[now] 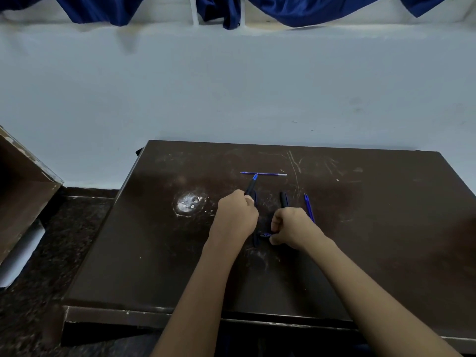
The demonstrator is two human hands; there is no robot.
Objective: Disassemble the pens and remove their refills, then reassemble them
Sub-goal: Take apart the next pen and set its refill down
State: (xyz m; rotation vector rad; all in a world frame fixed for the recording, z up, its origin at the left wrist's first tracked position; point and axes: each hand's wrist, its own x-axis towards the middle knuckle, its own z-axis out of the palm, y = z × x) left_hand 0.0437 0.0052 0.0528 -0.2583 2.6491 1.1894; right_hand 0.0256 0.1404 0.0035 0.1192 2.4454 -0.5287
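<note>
We find no readable text, label, brand, number or sign anywhere. Pens (308, 207) on counter (360, 228) too small and dark for us to make out any print. Wall (231, 86) beyond far edge bare; we read no marking on cloth (309, 9) above.

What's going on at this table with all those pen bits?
A person is taking pens apart on a dark table. The left hand holds a black pen with its blue tip pointing away. The right hand pinches a small blue part near the tabletop. One loose refill lies farther back, and a blue pen rests beside the right hand.
</note>
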